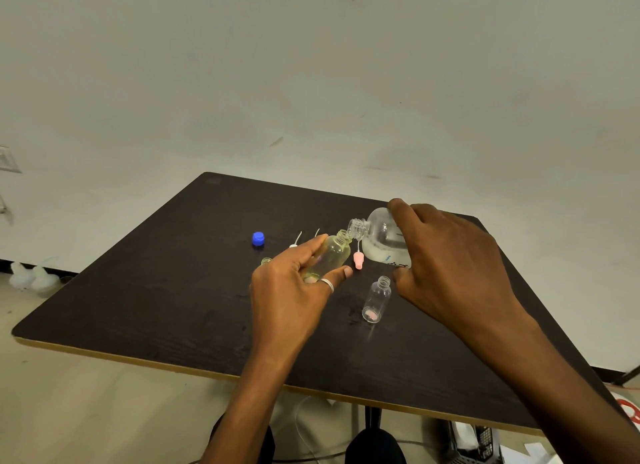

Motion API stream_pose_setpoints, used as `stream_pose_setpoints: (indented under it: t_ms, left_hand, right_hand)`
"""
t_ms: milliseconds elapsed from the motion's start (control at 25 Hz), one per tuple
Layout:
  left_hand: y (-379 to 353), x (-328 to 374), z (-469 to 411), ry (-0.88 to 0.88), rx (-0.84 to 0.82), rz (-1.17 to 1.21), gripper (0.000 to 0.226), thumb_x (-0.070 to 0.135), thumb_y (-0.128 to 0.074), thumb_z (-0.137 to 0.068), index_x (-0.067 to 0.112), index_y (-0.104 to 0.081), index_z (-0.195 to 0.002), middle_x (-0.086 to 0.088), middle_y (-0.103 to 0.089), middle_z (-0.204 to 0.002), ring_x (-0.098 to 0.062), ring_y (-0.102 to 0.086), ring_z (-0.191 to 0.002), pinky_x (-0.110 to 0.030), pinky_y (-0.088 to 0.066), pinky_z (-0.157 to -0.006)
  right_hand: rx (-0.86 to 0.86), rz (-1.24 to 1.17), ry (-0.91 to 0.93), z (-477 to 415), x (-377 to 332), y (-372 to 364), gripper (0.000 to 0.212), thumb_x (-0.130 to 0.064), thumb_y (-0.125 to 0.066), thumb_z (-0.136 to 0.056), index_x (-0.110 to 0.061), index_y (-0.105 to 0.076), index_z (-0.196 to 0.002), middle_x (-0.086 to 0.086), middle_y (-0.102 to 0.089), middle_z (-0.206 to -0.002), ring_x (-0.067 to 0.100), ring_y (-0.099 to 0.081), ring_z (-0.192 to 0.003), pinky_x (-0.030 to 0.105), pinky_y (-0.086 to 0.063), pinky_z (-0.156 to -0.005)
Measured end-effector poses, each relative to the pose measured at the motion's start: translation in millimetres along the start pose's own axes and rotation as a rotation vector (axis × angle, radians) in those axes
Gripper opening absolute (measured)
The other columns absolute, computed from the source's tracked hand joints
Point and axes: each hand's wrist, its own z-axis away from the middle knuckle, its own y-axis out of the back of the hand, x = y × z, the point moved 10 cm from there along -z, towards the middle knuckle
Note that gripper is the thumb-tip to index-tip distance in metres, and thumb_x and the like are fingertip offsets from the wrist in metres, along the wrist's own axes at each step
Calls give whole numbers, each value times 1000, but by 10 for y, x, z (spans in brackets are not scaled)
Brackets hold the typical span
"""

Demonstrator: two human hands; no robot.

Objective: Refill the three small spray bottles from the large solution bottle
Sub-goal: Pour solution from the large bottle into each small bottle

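Head view: the pour into one small bottle seems to be the step in hand. The left hand [291,290] grips a yellowish bottle [330,255], tilted above the table [173,290], fingers curled round its body. The right hand [446,255] clasps the large bottle [379,236], tipped so its open neck meets the small mouth. No stream shows. A clear bottle [377,299] stands uncapped just beside the right hand; a third bottle [266,261] peeks from behind the left. A blue cap [258,238] and pink sprayer [358,259] lie nearby. Next, I judge, comes a slow further tip with the mouths kept aligned, stopping before overflow.
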Motion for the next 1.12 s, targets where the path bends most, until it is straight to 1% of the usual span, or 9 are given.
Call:
stream_pose_setpoints:
  t_ms: [120,200,320,440,560,720,1000,1120]
  left_hand:
    - [-4,-12,-4,12,1,7,63,36,-87,-70,25,-66,-128,6,-72,-119,-2,-66,-105,-18,-54,-88]
    - [-3,-17,-6,15,2,9,63,37,-87,-70,25,-66,-128,6,-72,-119,-2,-66,-106,-22,-56,-90]
    - [-1,-22,-4,19,9,19,63,37,-87,-70,24,-66,-128,6,-72,-119,-3,-66,-106,-24,-57,-91]
    - [1,-19,0,20,15,22,62,37,-87,-70,24,-67,-127,5,-72,-119,-5,-67,-105,-25,-57,-91]
    - [-10,-13,-2,13,11,19,62,37,-87,-70,25,-67,-127,6,-72,-118,-3,-67,-104,-18,-55,-88]
    - [-7,-28,-5,10,15,27,61,37,-87,-71,26,-67,-127,7,-73,-117,-2,-67,-105,-24,-57,-91]
    - [-9,-21,-8,18,14,26,62,37,-87,-70,25,-66,-128,7,-72,-118,-2,-67,-105,-19,-55,-90]
    - [-5,-35,-9,25,14,26,62,37,-86,-70,26,-66,-128,6,-72,-119,-3,-67,-106,-23,-56,-92]
  right_hand:
    - [-15,-14,7,-9,-12,-25,74,-24,-79,-56,-19,-54,-125,2,-68,-95,25,-62,-73,26,-30,-62]
    - [-16,-22,6,-15,-8,-29,73,-24,-79,-56,-19,-54,-124,3,-68,-95,26,-62,-73,26,-30,-63]
    - [-8,-9,0,-15,2,-13,73,-23,-79,-53,-18,-55,-122,2,-67,-90,26,-61,-70,26,-29,-62]
    - [-6,-7,6,-14,-3,-10,73,-24,-78,-54,-18,-55,-123,2,-67,-91,25,-61,-71,27,-29,-62]
    - [-2,-12,8,-14,3,-7,73,-24,-78,-54,-17,-55,-123,3,-68,-92,25,-61,-71,27,-30,-61]
    - [-8,-5,4,-18,1,-16,72,-22,-77,-55,-18,-54,-123,1,-67,-93,25,-61,-71,27,-29,-61]
    - [-11,-1,9,-25,-5,-9,72,-22,-77,-55,-18,-54,-123,2,-68,-94,26,-61,-72,27,-29,-62]
    - [-10,1,11,-29,-10,-7,71,-21,-76,-55,-18,-55,-123,2,-67,-92,26,-61,-71,27,-29,-61]
